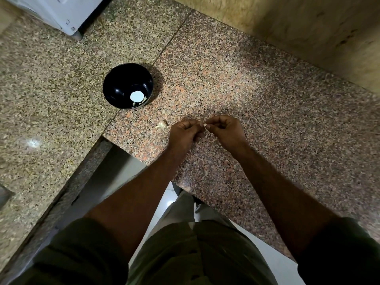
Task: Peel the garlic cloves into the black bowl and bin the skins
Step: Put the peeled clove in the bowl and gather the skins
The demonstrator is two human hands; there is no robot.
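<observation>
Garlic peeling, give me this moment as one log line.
step: peeling | left hand and right hand: pinch one clove | spare garlic: on counter | black bowl: some peeled cloves

1 black bowl [128,86], 1 garlic bulb [162,125], 2 hands, 1 clove [205,125].

My sleeves [82,243] are dark olive, rolled above the elbow, forearms bare. Shirt front [185,254] same olive, dark buttons down the placket. Trousers [183,204] light grey-khaki. No rings or watch visible.
</observation>
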